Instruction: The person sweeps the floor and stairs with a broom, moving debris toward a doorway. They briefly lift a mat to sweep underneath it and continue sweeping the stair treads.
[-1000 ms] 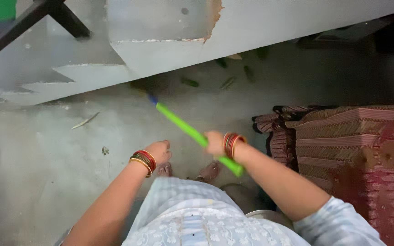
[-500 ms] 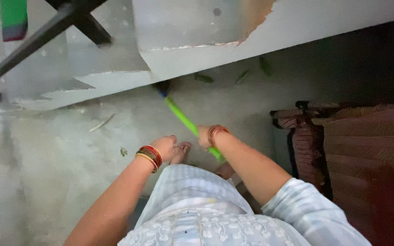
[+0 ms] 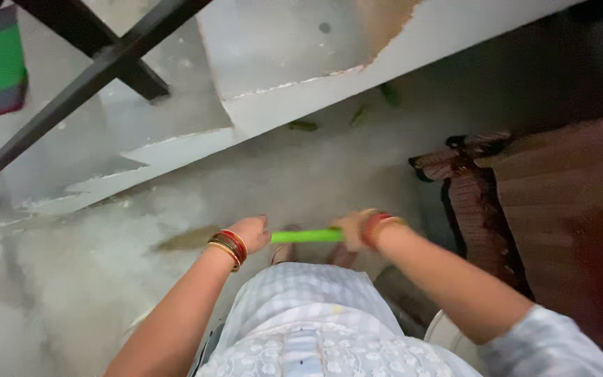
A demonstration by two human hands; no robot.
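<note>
Our left hand [image 3: 251, 232] and right hand [image 3: 352, 229] each clamp the green handle [image 3: 307, 236]; its ends are hidden, and it lies level, left to right.

The bright green handle [image 3: 307, 236] is looking like smooth, slightly glossy plastic, and the bangles [image 3: 229, 246] on the wrist are showing a shiny red and gold finish. The concrete floor [image 3: 301, 174] is appearing grey, matt and rough, as are the plastered stair undersides [image 3: 280, 63] with chipped edges. The stacked reddish-brown sheets [image 3: 560, 209] are looking ribbed and dull, and the pale checked garment [image 3: 315, 307] is reading as soft woven cloth.
</note>
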